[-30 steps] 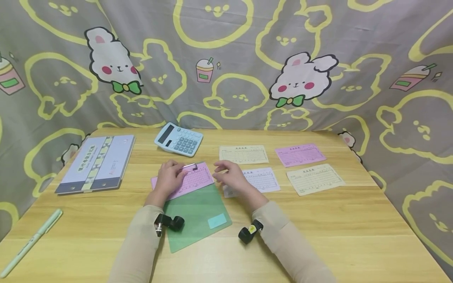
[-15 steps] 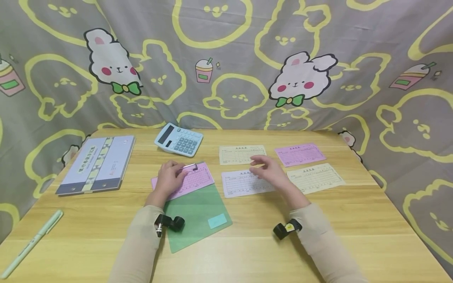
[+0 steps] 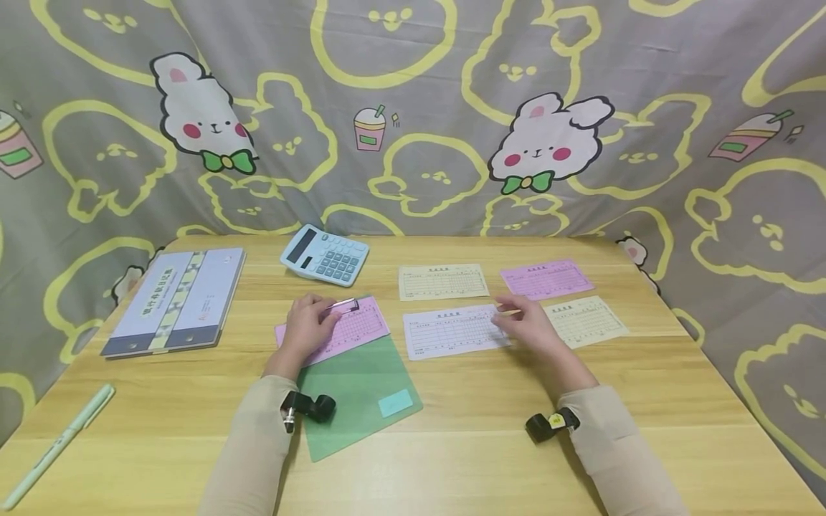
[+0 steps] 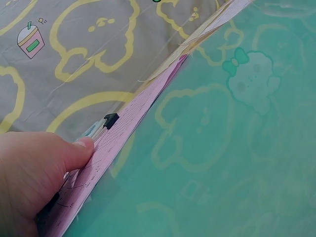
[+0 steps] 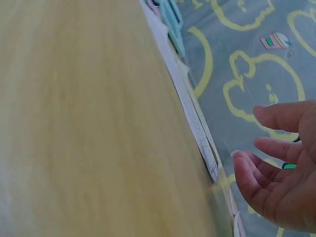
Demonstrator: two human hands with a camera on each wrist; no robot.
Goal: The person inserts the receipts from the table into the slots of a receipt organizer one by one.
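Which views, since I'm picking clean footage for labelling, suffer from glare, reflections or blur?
Head view: fairly even light, pale sheen on the near tabletop, fine print on the paper slips unreadable; left wrist view: the glossy green folder mirrors the patterned curtain; right wrist view: the tabletop's grain looks soft and smeared.

The left hand (image 3: 306, 328) hides part of the pink slip (image 3: 363, 327) and one end of the clip (image 3: 353, 306); the right hand (image 3: 530, 325) covers part of the nearer cream slip (image 3: 591, 321) (its fine print too small to read).
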